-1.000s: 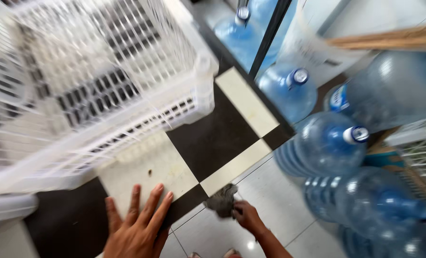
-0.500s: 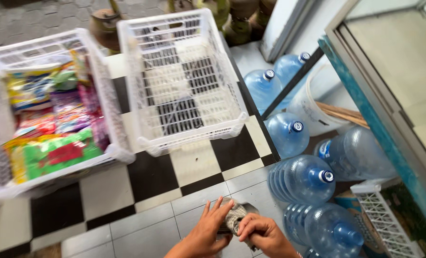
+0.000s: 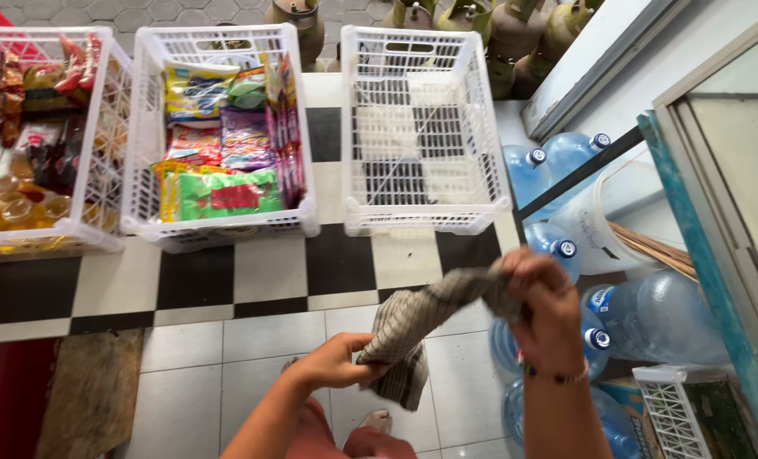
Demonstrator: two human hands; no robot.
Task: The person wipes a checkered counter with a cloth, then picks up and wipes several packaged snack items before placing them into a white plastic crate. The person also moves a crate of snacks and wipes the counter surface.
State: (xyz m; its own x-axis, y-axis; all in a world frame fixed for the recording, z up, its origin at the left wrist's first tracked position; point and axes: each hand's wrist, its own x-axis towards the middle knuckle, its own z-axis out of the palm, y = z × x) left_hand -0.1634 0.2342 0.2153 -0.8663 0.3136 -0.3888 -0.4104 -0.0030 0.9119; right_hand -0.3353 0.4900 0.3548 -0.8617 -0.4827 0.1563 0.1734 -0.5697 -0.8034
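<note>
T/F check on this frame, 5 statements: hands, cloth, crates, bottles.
1. Both hands hold the checked cloth. True: the left hand grips its lower end, the right hand its upper end.
2. The cloth lies flat on the floor. False: it is stretched in the air between the hands.
3. The right-most white crate is full of snack packets. False: it is empty; the middle crate holds the packets.
4. Blue water bottles lie at the right. True.
5. The floor under the crates is plain red. False: black and white tiles.
</note>
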